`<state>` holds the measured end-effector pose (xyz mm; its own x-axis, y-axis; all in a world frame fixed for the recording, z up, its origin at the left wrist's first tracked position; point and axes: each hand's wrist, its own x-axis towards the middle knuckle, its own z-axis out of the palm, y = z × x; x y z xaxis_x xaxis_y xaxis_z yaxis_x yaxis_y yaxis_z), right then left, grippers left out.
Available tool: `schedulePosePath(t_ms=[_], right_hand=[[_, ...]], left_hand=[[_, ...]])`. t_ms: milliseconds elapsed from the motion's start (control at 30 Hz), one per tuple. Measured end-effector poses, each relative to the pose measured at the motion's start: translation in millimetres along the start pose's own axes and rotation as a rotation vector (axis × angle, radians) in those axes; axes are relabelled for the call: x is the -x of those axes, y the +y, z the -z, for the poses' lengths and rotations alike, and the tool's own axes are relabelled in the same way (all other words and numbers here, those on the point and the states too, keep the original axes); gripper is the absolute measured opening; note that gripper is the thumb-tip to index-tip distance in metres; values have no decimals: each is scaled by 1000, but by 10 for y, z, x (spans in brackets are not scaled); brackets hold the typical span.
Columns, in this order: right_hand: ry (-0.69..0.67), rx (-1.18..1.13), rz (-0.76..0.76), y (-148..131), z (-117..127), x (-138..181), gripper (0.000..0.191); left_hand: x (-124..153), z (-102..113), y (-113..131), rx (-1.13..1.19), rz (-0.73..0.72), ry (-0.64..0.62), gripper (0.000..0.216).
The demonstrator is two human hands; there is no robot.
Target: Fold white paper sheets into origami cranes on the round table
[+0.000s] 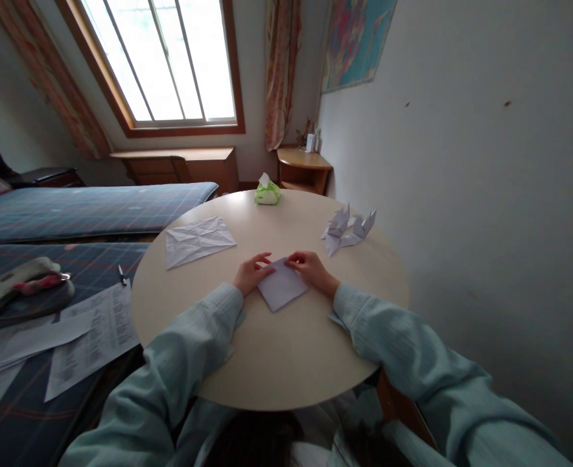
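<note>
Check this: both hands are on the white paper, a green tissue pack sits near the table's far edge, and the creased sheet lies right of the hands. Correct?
No, the head view shows the creased sheet left of the left hand and right hand. Both are on the white paper, and the green tissue pack sits near the far edge of the table.

Green tissue pack [268, 194], wood-framed window [189, 65], patterned curtains [280, 78].

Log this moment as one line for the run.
left hand: on folded paper; right hand: on same paper; table: creased sheet, tissue pack, paper figures
</note>
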<state>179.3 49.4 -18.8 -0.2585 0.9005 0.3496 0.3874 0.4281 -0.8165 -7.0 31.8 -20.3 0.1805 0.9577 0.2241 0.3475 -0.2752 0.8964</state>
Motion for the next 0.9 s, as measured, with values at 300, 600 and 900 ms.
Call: schedulePosePath(t_ms=[300,600,900], right_hand=[[-23,-144,-36,21,-10,-15,26],[22,431,-59,-77,12,10,17],[45,772,-173,-52,68,-12,17]], left_hand=[[-21,31,-99,64,147,25,30],[17,21,37,-417,-212,-41,26],[16,3,35,-617,-365,-408,36]])
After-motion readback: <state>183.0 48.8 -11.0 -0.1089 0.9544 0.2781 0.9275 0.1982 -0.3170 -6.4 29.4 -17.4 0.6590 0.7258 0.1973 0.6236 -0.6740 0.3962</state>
